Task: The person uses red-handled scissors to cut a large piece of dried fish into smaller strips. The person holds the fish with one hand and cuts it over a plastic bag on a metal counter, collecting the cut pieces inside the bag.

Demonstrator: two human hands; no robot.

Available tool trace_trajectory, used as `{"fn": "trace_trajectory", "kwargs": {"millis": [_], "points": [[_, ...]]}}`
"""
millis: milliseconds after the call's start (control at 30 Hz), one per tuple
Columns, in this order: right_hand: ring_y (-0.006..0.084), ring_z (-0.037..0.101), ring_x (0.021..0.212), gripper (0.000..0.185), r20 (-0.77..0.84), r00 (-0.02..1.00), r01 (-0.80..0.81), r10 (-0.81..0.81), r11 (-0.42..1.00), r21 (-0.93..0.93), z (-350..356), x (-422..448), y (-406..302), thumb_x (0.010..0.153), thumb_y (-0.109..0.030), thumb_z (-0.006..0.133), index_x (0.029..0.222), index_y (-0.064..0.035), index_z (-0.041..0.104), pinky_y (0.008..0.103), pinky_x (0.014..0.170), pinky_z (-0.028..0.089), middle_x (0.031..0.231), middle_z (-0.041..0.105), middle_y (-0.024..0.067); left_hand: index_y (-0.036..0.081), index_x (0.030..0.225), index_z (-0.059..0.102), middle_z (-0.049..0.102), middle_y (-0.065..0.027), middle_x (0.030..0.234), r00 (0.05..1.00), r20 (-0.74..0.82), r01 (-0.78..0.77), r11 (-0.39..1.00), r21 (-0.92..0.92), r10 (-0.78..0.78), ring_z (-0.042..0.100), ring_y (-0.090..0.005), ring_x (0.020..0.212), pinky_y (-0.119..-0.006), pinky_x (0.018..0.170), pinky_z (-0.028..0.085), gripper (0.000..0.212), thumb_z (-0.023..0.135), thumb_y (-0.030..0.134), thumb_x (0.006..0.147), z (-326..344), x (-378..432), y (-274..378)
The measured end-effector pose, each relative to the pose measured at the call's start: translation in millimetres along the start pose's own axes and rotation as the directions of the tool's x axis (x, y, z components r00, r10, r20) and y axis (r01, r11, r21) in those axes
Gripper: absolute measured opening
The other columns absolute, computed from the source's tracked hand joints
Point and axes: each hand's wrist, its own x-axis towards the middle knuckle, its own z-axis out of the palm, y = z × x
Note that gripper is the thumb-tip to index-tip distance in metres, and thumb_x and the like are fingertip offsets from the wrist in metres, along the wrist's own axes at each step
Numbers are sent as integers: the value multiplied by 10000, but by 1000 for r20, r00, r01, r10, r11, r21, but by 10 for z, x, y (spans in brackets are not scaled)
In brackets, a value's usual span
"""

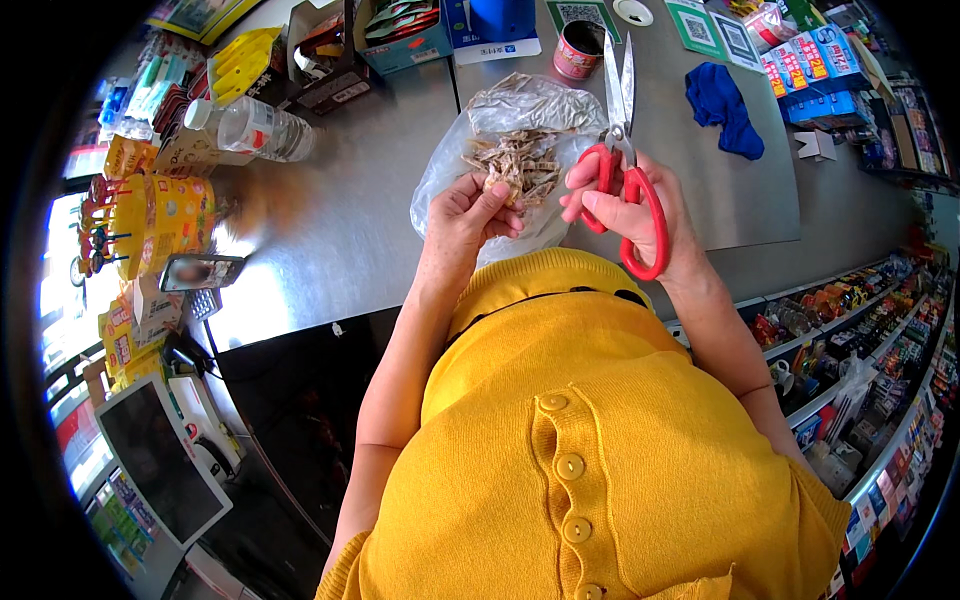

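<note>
My left hand [474, 210] pinches a small pale-brown dried piece [498, 184] between thumb and fingers; what kind of food it is I cannot tell. Just beyond it lies a heap of similar dried strips [534, 161] on a crumpled clear plastic bag [442, 176]. My right hand [637, 202] holds scissors with red handles [651, 225], their metal blades [619, 90] pointing away from me and slightly apart. Behind the bag stands an open tin can [577, 52] with a pink label, close to the blade tips.
A steel counter [360, 202] carries everything. On the left are a clear plastic bottle [266, 129], a yellow lollipop tub [165, 217] and a phone [201, 272]. Cardboard boxes [405, 45] line the back; a blue cloth [724, 109] lies at right. Stocked shelves [847, 330] stand lower right.
</note>
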Motion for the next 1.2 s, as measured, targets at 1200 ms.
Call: {"fn": "trace_trajectory", "kwargs": {"millis": [1200], "points": [[80,531,727,292,49,990,112,-134,945,308,113,12,-19,900,-279,582,1005,-6,574,227,683,430,902,681,96,-47,971,597,632,-79,864,917,101,-394,915,83,385,579,-102,688,-233,629,502,135,587,65,896,270,-182,268]]}}
